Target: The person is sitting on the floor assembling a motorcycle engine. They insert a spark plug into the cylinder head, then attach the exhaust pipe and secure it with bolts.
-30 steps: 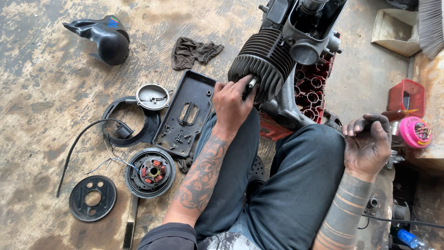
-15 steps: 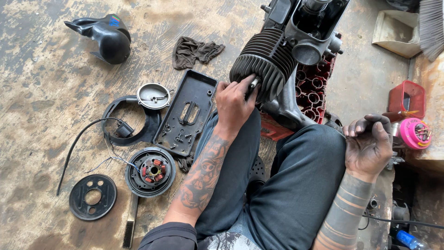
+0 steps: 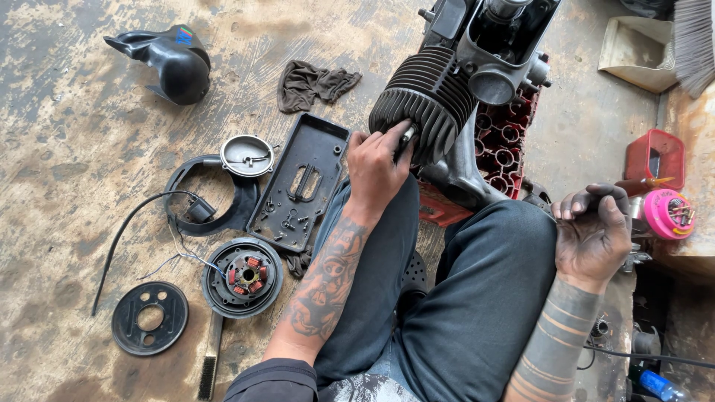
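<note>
Engine [image 3: 447, 89] propped on red crate [image 3: 506, 138], on floor ahead of knees. Left hand [image 3: 376, 167] against finned cylinder end, grip clamped on small metal tool [image 3: 407, 136]. Right hand [image 3: 592, 231] well right of engine, fingers curled, nothing visibly held. Black tray [image 3: 302, 182] just left of engine; rag [image 3: 313, 82] beyond it.

Black cover [image 3: 173, 63] upper left, grey rag [image 3: 313, 82] beside it, black tray [image 3: 300, 182] centre, stator [image 3: 243, 277] and round plate [image 3: 149, 318] lower left, red box [image 3: 655, 156] right.
</note>
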